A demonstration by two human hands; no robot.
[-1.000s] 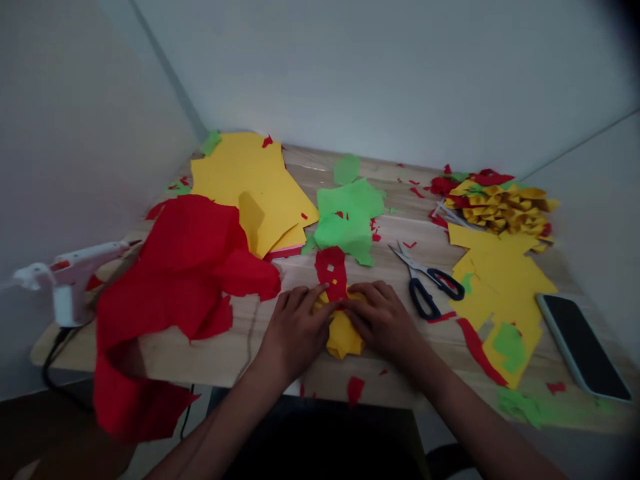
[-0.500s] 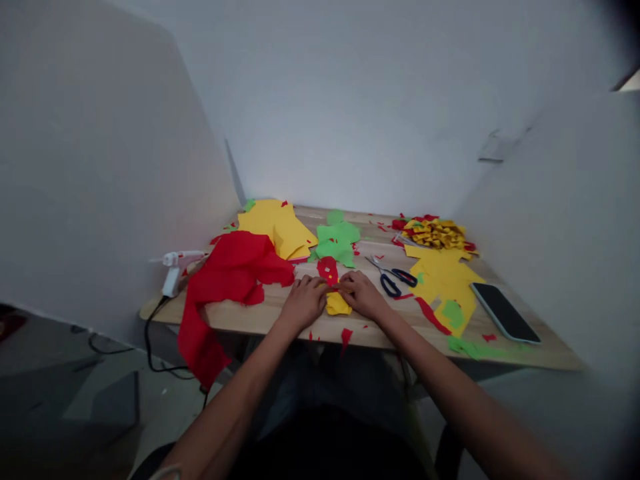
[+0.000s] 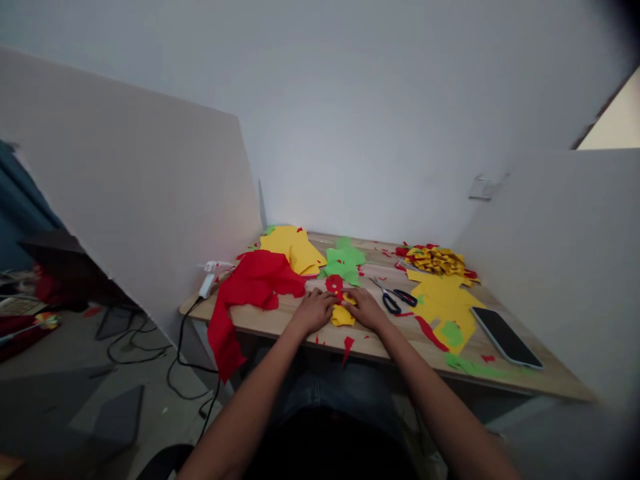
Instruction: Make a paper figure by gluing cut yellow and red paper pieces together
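At the table's front edge, both hands work on a small folded piece of yellow felt-like sheet (image 3: 343, 316). My left hand (image 3: 315, 311) is closed on its left side, with the fingers bent and the tips at its upper part. From the right, my right hand (image 3: 367, 308) has its fingertips curled on the same piece. A red cut piece with small holes (image 3: 334, 283) lies just beyond the fingertips, partly overlapped by them. What the thumbs press on is too small to make out. To the right of my right hand lie scissors (image 3: 393, 300) with dark handles, blades apart.
A large red sheet (image 3: 250, 280) hangs over the front edge at left, beside a white glue gun (image 3: 207, 283) with a trailing cord. Yellow sheets (image 3: 287, 243), green scraps (image 3: 345, 257), a ruffled yellow bundle (image 3: 435, 259) and a phone (image 3: 505, 337) lie around. Partitions (image 3: 150, 200) flank the table.
The camera has tilted up and drawn back, so the table looks smaller and more floor shows at left. My hands stay at the yellow piece; their fingertips have shifted slightly.
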